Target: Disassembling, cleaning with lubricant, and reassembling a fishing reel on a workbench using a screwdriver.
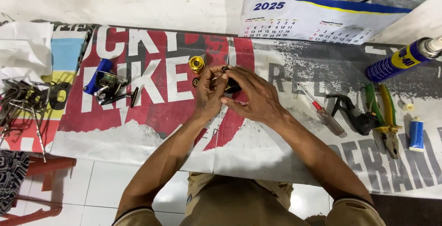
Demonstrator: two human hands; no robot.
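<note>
My left hand (208, 94) and right hand (253, 94) pinch a small dark reel part (231, 86) together; gold spool (196, 64) at ten o'clock. Light, rigid, probably greasy: I grip its edges.

Two hands at the bench, left hand (209, 94) and right hand (253, 94), sharing one small black part (231, 87). One gold spool (197, 64). One blue reel (106, 85). One screwdriver (322, 111). One pair of pliers (384, 117). One spray can (403, 58), one small blue tube (416, 134), one calendar (317, 21).
</note>
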